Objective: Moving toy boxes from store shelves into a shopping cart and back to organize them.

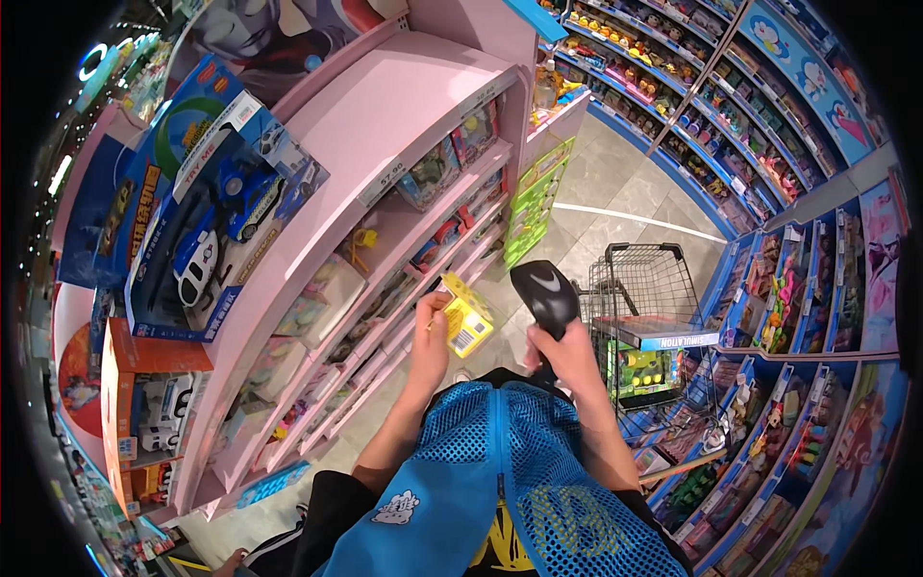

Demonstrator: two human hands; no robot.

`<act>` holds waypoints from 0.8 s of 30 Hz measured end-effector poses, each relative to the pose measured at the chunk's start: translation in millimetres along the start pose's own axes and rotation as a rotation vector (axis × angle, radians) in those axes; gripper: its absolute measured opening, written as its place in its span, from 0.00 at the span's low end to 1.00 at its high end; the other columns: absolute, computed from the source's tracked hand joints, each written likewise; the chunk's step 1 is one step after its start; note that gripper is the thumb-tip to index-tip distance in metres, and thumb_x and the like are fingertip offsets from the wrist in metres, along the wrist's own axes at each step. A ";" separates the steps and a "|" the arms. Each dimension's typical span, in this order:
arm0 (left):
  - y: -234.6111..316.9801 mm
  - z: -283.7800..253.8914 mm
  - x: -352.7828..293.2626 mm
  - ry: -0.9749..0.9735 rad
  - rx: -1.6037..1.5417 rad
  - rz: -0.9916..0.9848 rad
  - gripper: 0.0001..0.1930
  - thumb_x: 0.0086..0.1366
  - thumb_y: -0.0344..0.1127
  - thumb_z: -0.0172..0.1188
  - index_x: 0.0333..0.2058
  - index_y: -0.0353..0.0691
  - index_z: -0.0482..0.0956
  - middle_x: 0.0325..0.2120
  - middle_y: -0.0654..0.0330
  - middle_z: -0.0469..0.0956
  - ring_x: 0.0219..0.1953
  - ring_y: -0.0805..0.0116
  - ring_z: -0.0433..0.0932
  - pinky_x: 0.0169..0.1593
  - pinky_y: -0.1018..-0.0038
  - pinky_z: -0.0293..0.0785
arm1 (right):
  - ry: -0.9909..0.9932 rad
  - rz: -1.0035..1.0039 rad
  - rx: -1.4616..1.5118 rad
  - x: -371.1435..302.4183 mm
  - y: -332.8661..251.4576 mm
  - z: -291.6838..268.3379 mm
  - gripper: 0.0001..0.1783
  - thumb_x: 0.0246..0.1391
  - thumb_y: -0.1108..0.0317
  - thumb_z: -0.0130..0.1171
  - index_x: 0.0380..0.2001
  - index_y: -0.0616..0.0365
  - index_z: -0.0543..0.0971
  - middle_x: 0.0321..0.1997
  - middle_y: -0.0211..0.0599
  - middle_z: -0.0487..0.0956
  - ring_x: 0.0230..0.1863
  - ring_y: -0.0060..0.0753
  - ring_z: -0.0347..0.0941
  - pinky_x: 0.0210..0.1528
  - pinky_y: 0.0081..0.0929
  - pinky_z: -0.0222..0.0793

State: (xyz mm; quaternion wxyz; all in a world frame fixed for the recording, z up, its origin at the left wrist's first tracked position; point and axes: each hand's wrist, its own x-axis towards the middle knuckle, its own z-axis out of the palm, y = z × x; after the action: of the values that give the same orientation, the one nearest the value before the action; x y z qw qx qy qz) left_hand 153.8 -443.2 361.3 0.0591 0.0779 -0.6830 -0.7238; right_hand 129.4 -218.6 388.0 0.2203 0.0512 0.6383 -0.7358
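My left hand (432, 337) grips a small yellow package (468, 322) by its left side, and a barcode on a white patch faces up. In my right hand (565, 348) is a black handheld barcode scanner (545, 293), its fingers wrapped round the handle. The scanner's head points up and away from me, a short gap to the right of the package. Both hands are in front of my blue mesh vest.
A pink shelf unit (385, 87) with boxed toys curves along my left; a large blue toy box (216, 207) stands on it. To the right is a wire shopping cart (649, 279) holding boxes. Blue-edged toy shelves (760, 183) line the right and far side. Tiled floor (615, 183) lies ahead.
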 end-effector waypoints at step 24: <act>13.5 88.6 16.1 -0.254 0.293 -0.006 0.34 0.60 0.30 0.68 0.59 0.33 0.58 0.54 0.49 0.65 0.58 0.60 0.69 0.61 0.66 0.68 | -0.099 -0.250 -0.437 -88.8 -32.9 -90.3 0.30 0.44 0.66 0.67 0.52 0.61 0.73 0.36 0.54 0.82 0.38 0.60 0.79 0.42 0.43 0.76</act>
State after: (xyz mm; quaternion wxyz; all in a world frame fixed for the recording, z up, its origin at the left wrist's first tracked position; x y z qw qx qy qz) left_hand 120.5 -360.3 379.1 -0.0420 -0.0042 -0.7828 -0.6208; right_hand 177.8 -105.9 433.5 0.1644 -0.1129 0.7720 -0.6035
